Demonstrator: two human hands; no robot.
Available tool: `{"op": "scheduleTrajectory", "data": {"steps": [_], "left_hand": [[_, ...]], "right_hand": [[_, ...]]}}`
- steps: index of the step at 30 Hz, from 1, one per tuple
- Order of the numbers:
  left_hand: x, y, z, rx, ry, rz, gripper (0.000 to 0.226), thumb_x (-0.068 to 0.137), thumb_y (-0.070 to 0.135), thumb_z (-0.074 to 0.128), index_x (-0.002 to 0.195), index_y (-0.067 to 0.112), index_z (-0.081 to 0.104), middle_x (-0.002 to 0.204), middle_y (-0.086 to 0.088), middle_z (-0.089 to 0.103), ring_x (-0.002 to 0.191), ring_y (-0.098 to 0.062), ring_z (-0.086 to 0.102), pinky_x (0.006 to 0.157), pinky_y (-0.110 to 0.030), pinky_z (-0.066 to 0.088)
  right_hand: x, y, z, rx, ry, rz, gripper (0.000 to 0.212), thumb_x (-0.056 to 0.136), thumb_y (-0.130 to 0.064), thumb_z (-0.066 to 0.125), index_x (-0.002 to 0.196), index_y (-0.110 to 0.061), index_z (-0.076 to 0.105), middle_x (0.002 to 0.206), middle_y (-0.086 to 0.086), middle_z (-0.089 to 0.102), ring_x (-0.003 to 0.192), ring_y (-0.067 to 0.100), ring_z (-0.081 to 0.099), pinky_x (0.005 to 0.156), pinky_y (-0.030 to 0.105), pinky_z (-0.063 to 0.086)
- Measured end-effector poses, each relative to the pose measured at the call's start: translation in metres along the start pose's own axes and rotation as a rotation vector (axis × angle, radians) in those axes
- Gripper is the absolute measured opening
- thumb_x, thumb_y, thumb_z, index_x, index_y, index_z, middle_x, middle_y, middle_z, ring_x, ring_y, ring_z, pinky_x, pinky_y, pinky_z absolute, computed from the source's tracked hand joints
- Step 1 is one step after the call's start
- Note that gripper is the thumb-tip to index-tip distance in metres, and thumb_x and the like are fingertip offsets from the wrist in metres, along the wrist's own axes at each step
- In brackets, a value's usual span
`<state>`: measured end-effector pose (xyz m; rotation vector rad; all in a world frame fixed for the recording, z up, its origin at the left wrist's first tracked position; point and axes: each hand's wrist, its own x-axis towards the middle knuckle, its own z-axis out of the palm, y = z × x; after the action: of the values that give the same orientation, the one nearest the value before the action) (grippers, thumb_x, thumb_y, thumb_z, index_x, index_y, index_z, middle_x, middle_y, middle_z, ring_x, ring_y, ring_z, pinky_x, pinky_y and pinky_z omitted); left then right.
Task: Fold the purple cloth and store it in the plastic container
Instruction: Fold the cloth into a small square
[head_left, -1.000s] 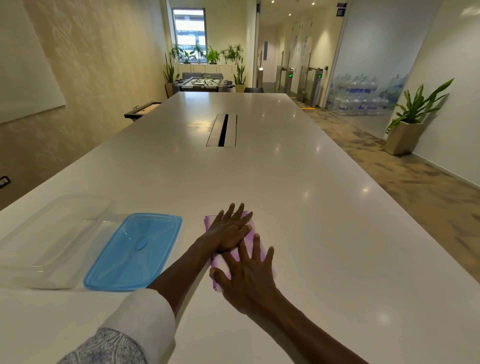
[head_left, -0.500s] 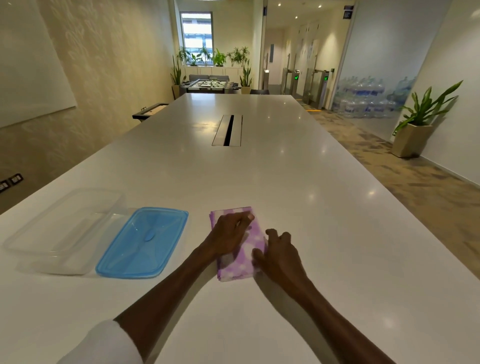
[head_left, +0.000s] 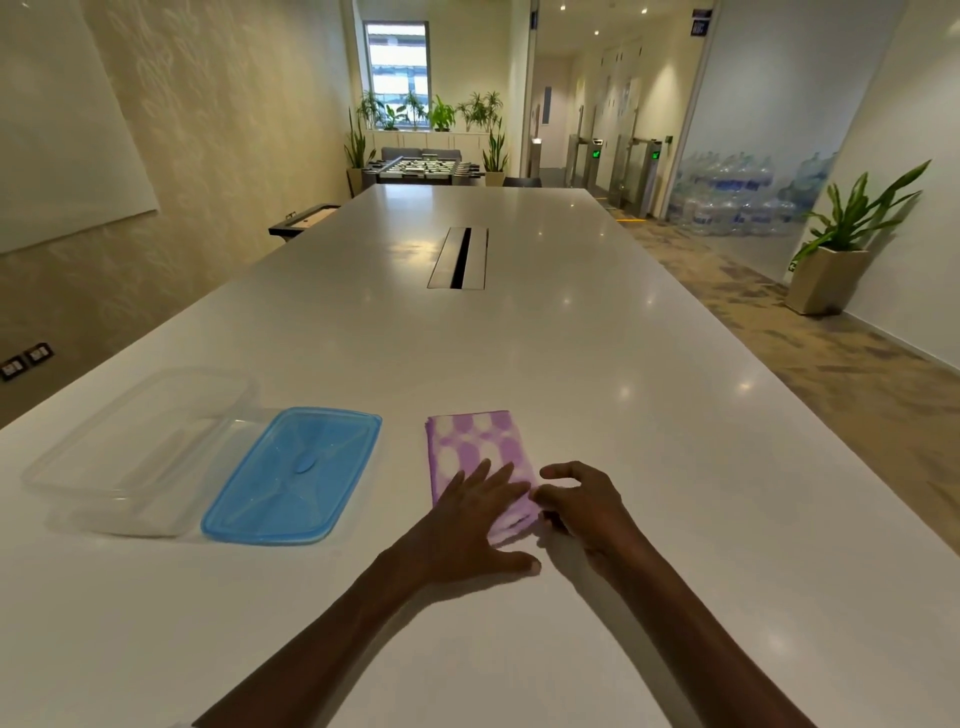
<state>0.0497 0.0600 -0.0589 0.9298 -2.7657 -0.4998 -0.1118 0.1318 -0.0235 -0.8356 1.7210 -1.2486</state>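
Writing is not readable on any object; the signs far away are too blurred. Purple cloth (head_left: 475, 452) lies folded on the white desk (head_left: 649, 441), its long axis pointing away from the person. Left hand (head_left: 467, 525) rests flat and open on its near end. Right hand (head_left: 582, 506), fingers curled, pinches the near right corner. Plastic container (head_left: 140, 452) stands left, open, just beside its blue lid (head_left: 296, 475).
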Motion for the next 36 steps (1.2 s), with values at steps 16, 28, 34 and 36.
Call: {"op": "scheduleTrajectory", "data": {"steps": [16, 28, 34, 36], "left_hand": [[-0.002, 0.004, -0.037, -0.224, -0.014, 0.092, 0.044, 0.096, 0.032, 0.032, 0.138, 0.043, 0.043, 0.138, 0.009, 0.056, 0.123, -0.013, 0.054, 0.103, -0.040, 0.044], [-0.044, -0.010, -0.049, -0.465, 0.291, 0.067, 0.038, 0.080, 0.010, 0.064, 0.116, 0.020, 0.069, 0.110, 0.010, 0.073, 0.102, -0.003, 0.066, 0.087, -0.015, 0.049], [-0.045, -0.003, -0.045, -0.644, 0.356, 0.021, 0.022, 0.091, 0.011, 0.062, 0.110, 0.017, 0.070, 0.107, 0.013, 0.074, 0.106, -0.004, 0.066, 0.090, -0.013, 0.046], [-0.045, 0.001, -0.042, -0.653, 0.383, 0.010, 0.018, 0.092, 0.015, 0.060, 0.107, 0.021, 0.069, 0.103, 0.016, 0.073, 0.102, -0.002, 0.066, 0.086, -0.011, 0.044]], "right_hand": [[0.006, 0.021, -0.022, -0.592, -0.109, -0.914, 0.048, 0.077, -0.014, 0.076, 0.123, -0.023, 0.066, 0.130, -0.012, 0.062, 0.120, 0.004, 0.055, 0.097, 0.025, 0.047], [0.001, 0.010, -0.043, -0.382, -0.179, -0.857, 0.033, 0.081, -0.001, 0.073, 0.112, -0.013, 0.074, 0.115, -0.009, 0.073, 0.108, 0.002, 0.066, 0.092, 0.019, 0.050], [-0.014, 0.003, -0.045, -0.298, -0.192, -0.771, 0.014, 0.088, -0.016, 0.062, 0.093, -0.021, 0.074, 0.090, -0.021, 0.073, 0.085, -0.002, 0.066, 0.075, 0.010, 0.043], [-0.018, 0.003, -0.046, -0.235, -0.197, -0.746, 0.015, 0.090, -0.018, 0.058, 0.090, -0.022, 0.073, 0.081, -0.019, 0.071, 0.075, 0.001, 0.062, 0.070, 0.012, 0.041]]}}
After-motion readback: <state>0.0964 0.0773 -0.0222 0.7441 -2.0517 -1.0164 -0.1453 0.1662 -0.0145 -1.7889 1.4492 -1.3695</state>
